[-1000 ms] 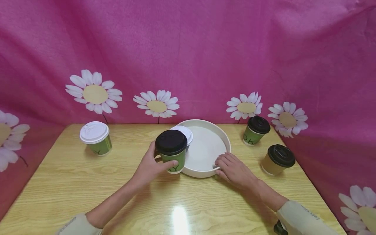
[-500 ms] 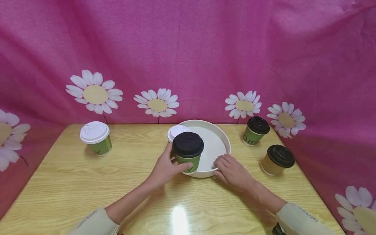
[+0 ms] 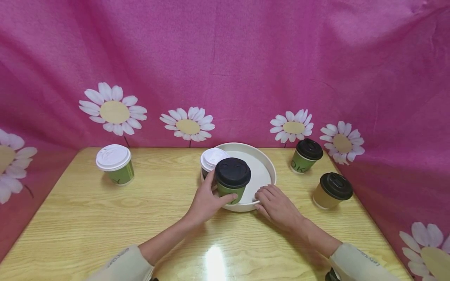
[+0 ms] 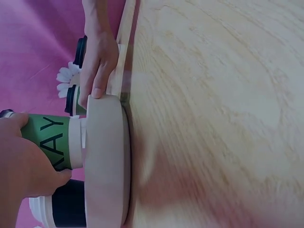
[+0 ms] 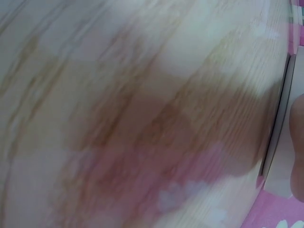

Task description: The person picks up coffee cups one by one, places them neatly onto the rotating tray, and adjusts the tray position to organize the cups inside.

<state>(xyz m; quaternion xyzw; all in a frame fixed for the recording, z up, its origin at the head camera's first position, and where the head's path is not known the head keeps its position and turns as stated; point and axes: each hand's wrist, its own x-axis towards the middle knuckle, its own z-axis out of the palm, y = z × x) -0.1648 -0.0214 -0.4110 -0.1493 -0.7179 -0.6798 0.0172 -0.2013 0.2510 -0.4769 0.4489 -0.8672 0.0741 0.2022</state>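
My left hand (image 3: 205,203) grips a green paper cup (image 3: 230,191) with a black lid, held upright over the near left part of a round cream tray (image 3: 264,160). In the left wrist view, dark letters show on the green cup (image 4: 50,137), its white base close to the tray's rim (image 4: 107,156). Just behind it in the tray stands a dark cup with a white lid (image 3: 212,156), partly hidden. My right hand (image 3: 279,205) holds the tray's near right rim, fingers over the edge and thumb outside. The right wrist view catches only a bit of that hand (image 5: 298,147).
A green cup with a white lid (image 3: 119,171) stands at the left of the wooden table (image 3: 123,226). At the right are a green cup with a black lid (image 3: 302,162) and a brown cup with a black lid (image 3: 325,196). A pink flowered cloth (image 3: 242,70) hangs behind.
My left hand has carried the green cup to the right, from the tray's left edge to above its inside, uncovering more of the white-lidded cup. My right hand stays on the rim.
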